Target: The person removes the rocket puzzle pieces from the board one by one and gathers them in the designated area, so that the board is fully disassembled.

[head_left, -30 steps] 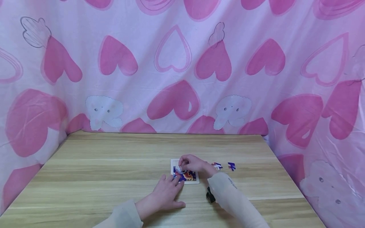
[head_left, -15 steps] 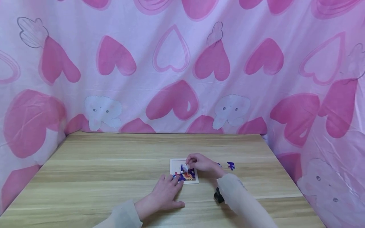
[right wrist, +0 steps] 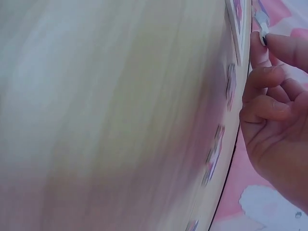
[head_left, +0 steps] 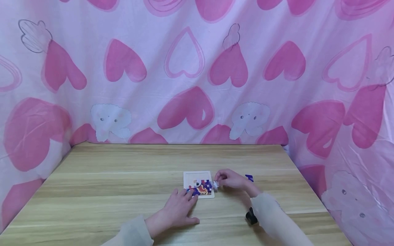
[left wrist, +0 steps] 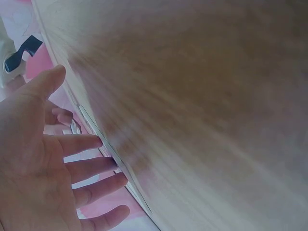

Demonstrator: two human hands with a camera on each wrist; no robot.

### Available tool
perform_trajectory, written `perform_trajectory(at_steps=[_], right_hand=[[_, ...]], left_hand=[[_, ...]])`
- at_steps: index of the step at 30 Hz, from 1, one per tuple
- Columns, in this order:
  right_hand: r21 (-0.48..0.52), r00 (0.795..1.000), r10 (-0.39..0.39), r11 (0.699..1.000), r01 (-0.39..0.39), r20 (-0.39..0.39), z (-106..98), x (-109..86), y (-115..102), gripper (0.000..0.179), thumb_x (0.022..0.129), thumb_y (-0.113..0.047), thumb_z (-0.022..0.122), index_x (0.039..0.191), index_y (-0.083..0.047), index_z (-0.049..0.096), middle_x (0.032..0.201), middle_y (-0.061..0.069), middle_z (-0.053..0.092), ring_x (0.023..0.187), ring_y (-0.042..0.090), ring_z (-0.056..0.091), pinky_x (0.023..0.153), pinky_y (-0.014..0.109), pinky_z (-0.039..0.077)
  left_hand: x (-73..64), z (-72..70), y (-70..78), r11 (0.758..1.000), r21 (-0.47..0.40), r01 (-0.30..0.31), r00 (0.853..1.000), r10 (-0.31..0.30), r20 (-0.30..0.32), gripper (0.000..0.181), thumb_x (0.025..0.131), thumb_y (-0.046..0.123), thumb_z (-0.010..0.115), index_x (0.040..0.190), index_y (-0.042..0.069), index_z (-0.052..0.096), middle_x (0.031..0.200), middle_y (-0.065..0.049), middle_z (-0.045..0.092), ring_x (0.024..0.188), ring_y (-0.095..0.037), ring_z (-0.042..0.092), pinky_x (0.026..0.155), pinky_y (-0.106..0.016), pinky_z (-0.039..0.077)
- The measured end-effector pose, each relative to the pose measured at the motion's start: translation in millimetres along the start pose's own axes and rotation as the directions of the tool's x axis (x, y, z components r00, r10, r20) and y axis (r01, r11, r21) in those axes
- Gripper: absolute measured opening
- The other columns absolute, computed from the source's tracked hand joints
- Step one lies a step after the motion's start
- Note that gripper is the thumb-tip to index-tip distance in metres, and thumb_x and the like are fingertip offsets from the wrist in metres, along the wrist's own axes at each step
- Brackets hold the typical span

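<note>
A jigsaw puzzle tray (head_left: 188, 177) with a pale rim lies on the table, its lower part filled with purple and orange picture pieces. My left hand (head_left: 180, 207) lies with fingers spread over the tray's near left corner; the left wrist view shows those fingers (left wrist: 98, 166) straight at the tray edge. Just off the tray's right side, my right hand (head_left: 233, 180) pinches a puzzle piece (head_left: 214, 186) between thumb and index finger. That piece (right wrist: 261, 21) is tilted and seen nearly edge-on in the right wrist view.
A loose purple puzzle piece (head_left: 249, 177) lies on the table right of my right hand. Along the table in the right wrist view are several loose pieces, one puzzle piece (right wrist: 214, 154) among them. A pink heart-print cloth (head_left: 184, 68) hangs behind the wooden table (head_left: 123, 164).
My right hand has moved right, from above the tray to beside its right edge, carrying the pinched puzzle piece along. My left hand has stayed in place.
</note>
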State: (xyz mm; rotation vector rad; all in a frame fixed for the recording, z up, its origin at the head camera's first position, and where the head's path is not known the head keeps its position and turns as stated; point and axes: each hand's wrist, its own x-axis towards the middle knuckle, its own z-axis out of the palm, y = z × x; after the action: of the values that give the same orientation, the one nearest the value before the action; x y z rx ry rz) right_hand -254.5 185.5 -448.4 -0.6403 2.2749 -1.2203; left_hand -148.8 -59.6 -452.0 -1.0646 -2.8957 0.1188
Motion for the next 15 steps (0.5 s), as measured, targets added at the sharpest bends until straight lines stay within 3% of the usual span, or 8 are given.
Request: perform_trajectory(at_steps=[10, 15], right_hand=[[0.027, 1.000, -0.016, 1.000, 0.016, -0.007, -10, -19.5, 15, 0.014, 0.077, 0.004, 0.055, 0.091, 0.004, 0.055, 0.079, 0.008, 0.055, 0.065, 0.015, 0.047, 0.055, 0.025, 0.041], [0.020, 1.000, 0.022, 1.000, -0.021, -0.019, -11, -27.9, 18, 0.014, 0.079, 0.002, 0.054, 0.093, 0.003, 0.055, 0.079, 0.006, 0.055, 0.065, 0.016, 0.046, 0.054, 0.024, 0.040]], left_hand=[[0.2, -0.5, 0.4, 1.000, -0.012, 0.009, 1.000, -0.008, 0.027, 0.078, 0.073, 0.071, 0.042, 0.128, 0.016, 0.048, 0.127, -0.010, 0.046, 0.112, -0.028, 0.042, 0.087, -0.052, 0.034], [-0.2, -0.4, 0.8, 1.000, -0.019, 0.009, 1.000, -0.009, 0.024, 0.078, 0.073, 0.071, 0.042, 0.127, 0.015, 0.048, 0.127, -0.010, 0.046, 0.112, -0.029, 0.043, 0.087, -0.052, 0.034]])
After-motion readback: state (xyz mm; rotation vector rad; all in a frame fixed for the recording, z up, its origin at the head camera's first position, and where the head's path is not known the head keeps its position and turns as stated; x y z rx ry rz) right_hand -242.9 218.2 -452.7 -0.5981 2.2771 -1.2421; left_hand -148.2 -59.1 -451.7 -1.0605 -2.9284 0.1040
